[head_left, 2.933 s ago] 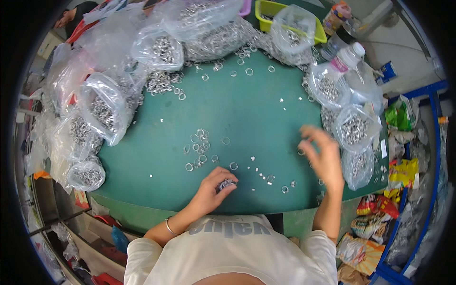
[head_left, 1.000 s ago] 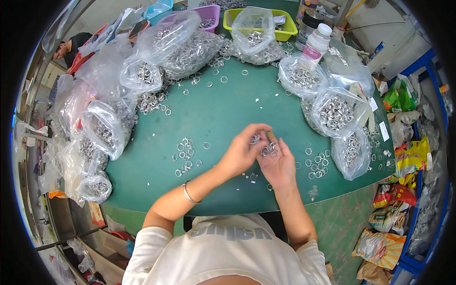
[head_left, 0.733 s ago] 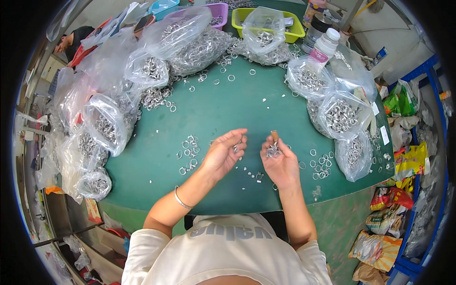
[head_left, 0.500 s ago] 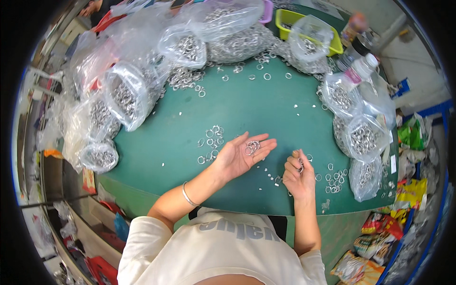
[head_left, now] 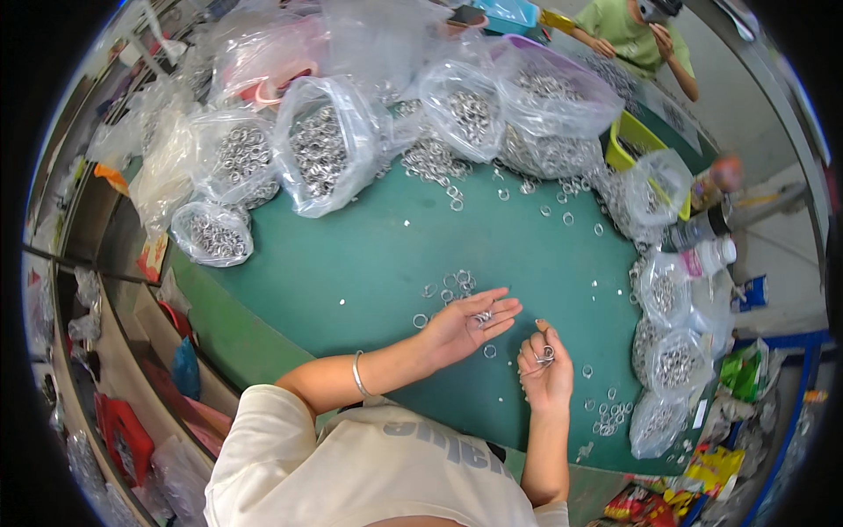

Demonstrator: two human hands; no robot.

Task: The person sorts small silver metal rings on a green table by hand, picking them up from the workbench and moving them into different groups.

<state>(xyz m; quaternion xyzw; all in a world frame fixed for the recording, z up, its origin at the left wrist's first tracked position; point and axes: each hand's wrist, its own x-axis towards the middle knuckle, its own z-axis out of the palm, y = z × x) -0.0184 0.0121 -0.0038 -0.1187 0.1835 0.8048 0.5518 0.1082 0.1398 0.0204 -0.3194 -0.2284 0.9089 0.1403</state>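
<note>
My left hand (head_left: 465, 329) is palm up with the fingers stretched out, carrying a few small metal rings (head_left: 482, 318) where the fingers meet the palm. To its right, my right hand (head_left: 546, 364) has its fingers curled around metal rings (head_left: 545, 355), the thumb pointing up; how many it holds is hidden. A single ring (head_left: 489, 351) lies on the green table (head_left: 378, 272) between the two hands. Just beyond the left hand is a loose group of rings (head_left: 457, 283), and another small pile (head_left: 612, 416) sits right of the right hand.
Clear plastic bags of rings (head_left: 318, 151) line the far and left table edge; more bags (head_left: 676, 364) stand on the right. A yellow-green basket (head_left: 634, 140) and a bottle (head_left: 709, 256) are at far right. Another person (head_left: 632, 39) is beyond the table. Shelving (head_left: 123, 351) stands at left.
The view has swung, so the table sits lower and the other person has come in at upper right. The rings on my left hand look more bunched; my right hand still grips rings.
</note>
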